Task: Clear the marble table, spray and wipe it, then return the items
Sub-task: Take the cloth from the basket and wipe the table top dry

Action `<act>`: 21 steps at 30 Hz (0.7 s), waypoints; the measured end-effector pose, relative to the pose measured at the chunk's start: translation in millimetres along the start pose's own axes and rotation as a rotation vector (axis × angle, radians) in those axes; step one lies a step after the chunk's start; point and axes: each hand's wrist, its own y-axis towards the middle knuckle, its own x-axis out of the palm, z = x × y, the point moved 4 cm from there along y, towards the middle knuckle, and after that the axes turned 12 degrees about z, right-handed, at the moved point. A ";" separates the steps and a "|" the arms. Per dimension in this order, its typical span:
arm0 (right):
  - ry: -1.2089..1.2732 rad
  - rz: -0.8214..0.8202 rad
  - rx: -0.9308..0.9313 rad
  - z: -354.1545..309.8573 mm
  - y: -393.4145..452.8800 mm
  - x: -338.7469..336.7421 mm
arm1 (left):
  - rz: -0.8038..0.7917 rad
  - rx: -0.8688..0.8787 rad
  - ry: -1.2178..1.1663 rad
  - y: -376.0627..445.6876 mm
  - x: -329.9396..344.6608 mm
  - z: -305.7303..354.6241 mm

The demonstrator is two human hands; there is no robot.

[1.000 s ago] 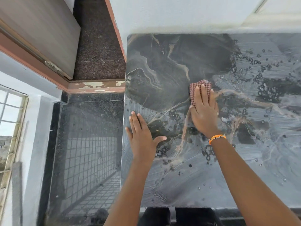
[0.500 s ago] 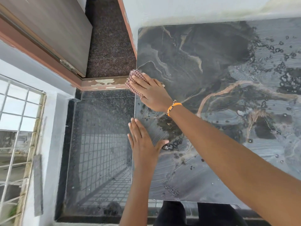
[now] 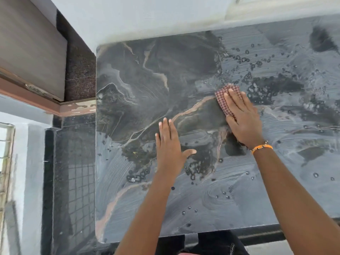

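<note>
Tabletop (image 3: 128,74) of dark veined marble is filling most of the view, its right part showing droplets (image 3: 244,59) and wet streaks. Left hand (image 3: 170,146) is lying flat on the stone near the middle, fingers spread and holding nothing. Right hand (image 3: 242,116) is pressing palm-down, fingers extended, on a red checked cloth (image 3: 223,97), pinning it to the surface. Cloth is lying under and just beyond the fingertips, its long axis running from the thumb side toward the far edge, well right of the left hand. Orange band (image 3: 262,147) is circling the right wrist.
</note>
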 end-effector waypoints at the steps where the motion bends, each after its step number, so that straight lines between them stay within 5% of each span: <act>1: -0.001 0.027 0.077 18.3 -3.7 -6.8 | -0.006 0.003 0.019 2.2 3.2 5.7; 5: -0.009 0.156 0.432 34.9 -36.9 -12.7 | 0.006 -0.034 0.052 4.4 6.7 5.2; 7: -0.018 0.163 0.469 7.6 -47.7 -4.7 | 0.015 -0.035 0.058 4.3 7.9 4.4; 15: 0.109 -0.087 -0.349 -110.8 9.0 39.6 | 0.039 -0.060 0.106 7.5 5.3 12.9; 18: 0.058 -0.097 -0.360 -79.1 46.7 34.6 | 0.038 -0.044 0.113 13.2 5.1 30.1; 21: 0.012 -0.030 -0.181 -14.7 74.3 15.9 | -0.015 0.003 0.134 25.6 11.5 52.3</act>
